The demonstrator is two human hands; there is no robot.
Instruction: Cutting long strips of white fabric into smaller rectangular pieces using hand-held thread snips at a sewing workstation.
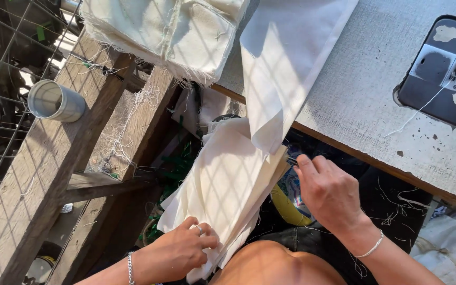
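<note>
Two bare hands work on a stack of cream fabric pieces [222, 174] that hangs below the near edge of the sewing table [354, 95] and slopes down toward the person's lap. The left hand [178, 252], with a ring on one finger and a chain bracelet at the wrist, lies at the lower end of the stack, its fingers curled and closed over the bottom corner of the cloth, pressing it against the bare knee [275, 264] just beside it. The right hand [329, 192], also wearing a thin bracelet, sits higher and to the right of the stack, at its upper right edge; its fingers are drawn together in a narrow pinch at the edge of the layers, though exactly what the fingertips hold is hidden by the cloth. So the fabric runs diagonally between the two hands, the left at its low end and the right near its top. A longer white cloth [286, 58] drapes from the tabletop over the edge and ends right above the stack, touching it. Further back lies a frayed cream bundle [170, 31]. At the left, a grey cup [55, 101] rests on a rough wooden frame [43, 174], and the dark sewing machine base [444, 79] stands at the far right of the table.
</note>
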